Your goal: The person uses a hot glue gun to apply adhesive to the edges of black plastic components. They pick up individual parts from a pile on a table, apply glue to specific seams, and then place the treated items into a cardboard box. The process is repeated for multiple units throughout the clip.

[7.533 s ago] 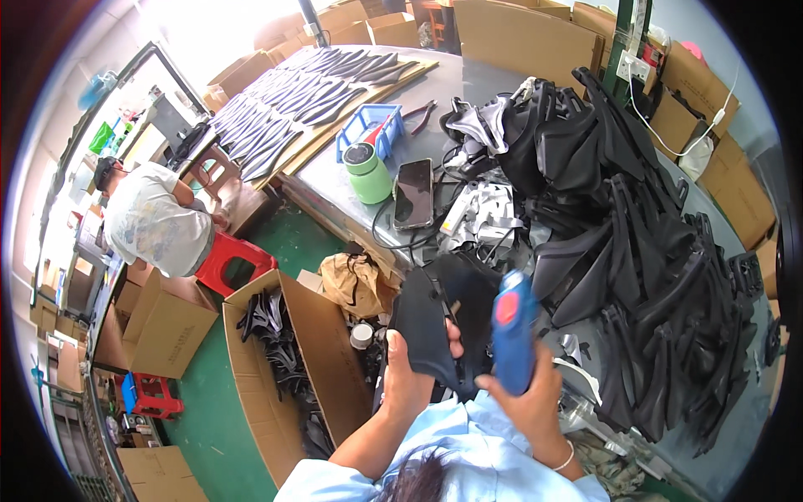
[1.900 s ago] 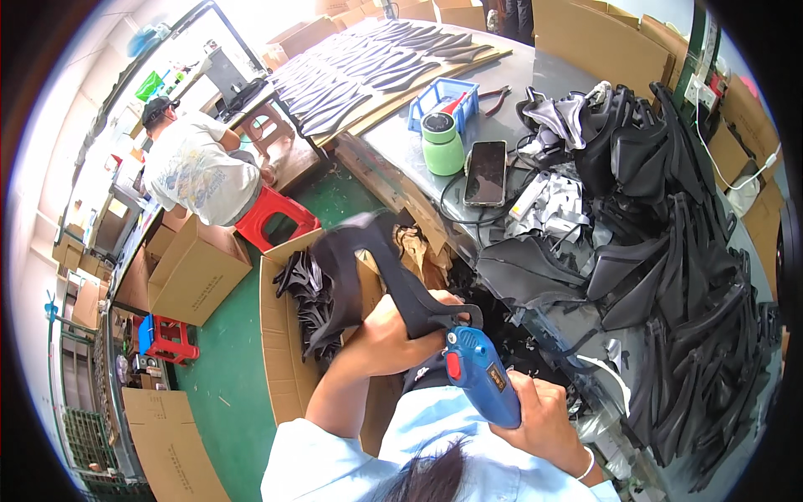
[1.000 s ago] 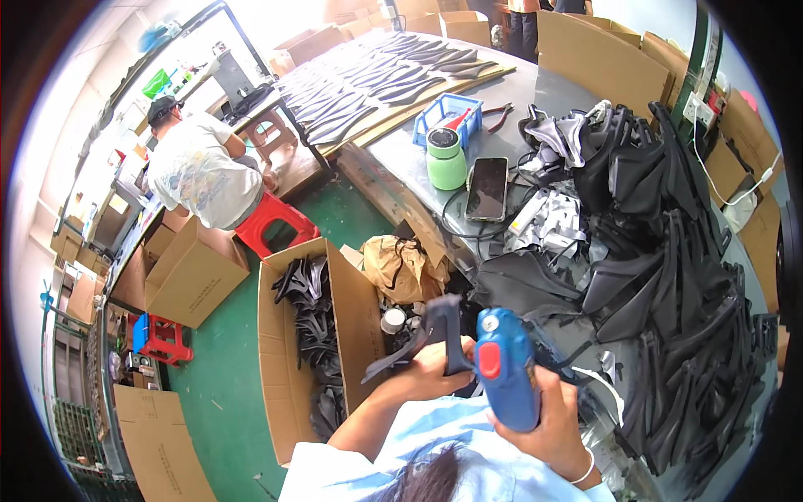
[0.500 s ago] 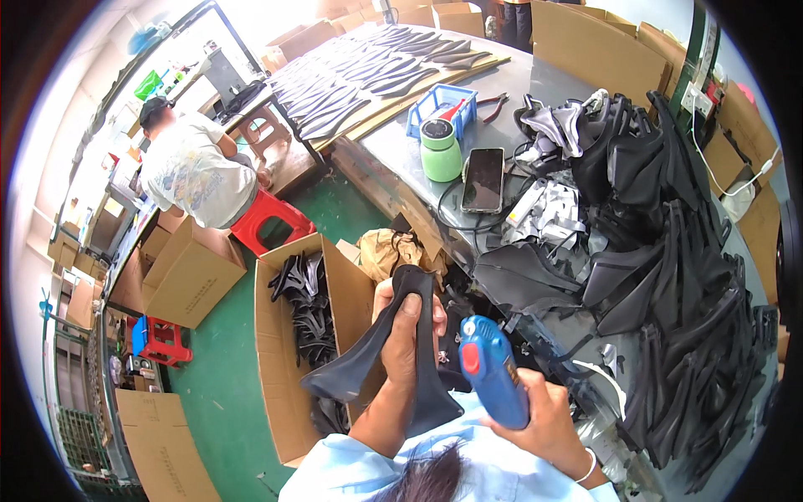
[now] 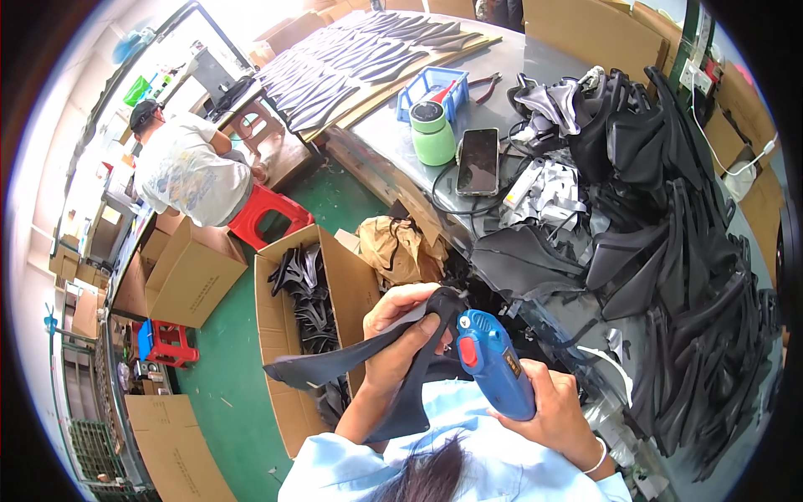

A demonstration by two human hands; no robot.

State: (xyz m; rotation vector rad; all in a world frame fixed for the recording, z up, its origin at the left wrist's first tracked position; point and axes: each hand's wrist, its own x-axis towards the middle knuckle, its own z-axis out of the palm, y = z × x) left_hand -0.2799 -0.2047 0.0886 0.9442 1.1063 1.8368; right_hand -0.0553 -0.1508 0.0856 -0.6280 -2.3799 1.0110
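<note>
My left hand (image 5: 393, 356) is closed round a black, bendable V-shaped piece (image 5: 330, 362). Its two long arms hang down and out to the left, and its narrow folded end points to the right. In my right hand (image 5: 554, 416) is a blue handheld power tool (image 5: 507, 381) with a red switch, gripped by its lower body. The tool's head is right beside the folded end of the black piece; whether they touch I cannot tell. The tool's working tip is hidden or too small to make out.
A metal table (image 5: 535, 63) on the right carries a heap of black pieces (image 5: 694, 301), a phone (image 5: 478, 163), a green bottle (image 5: 432, 134) and a blue basket (image 5: 456, 105). Below is a cardboard box (image 5: 280, 402) holding black pieces. A person (image 5: 192, 163) sits at left.
The black piece has turned, its arms swinging left and its folded end coming toward the tool. My left hand has rotated with it. The tool has shifted slightly.
</note>
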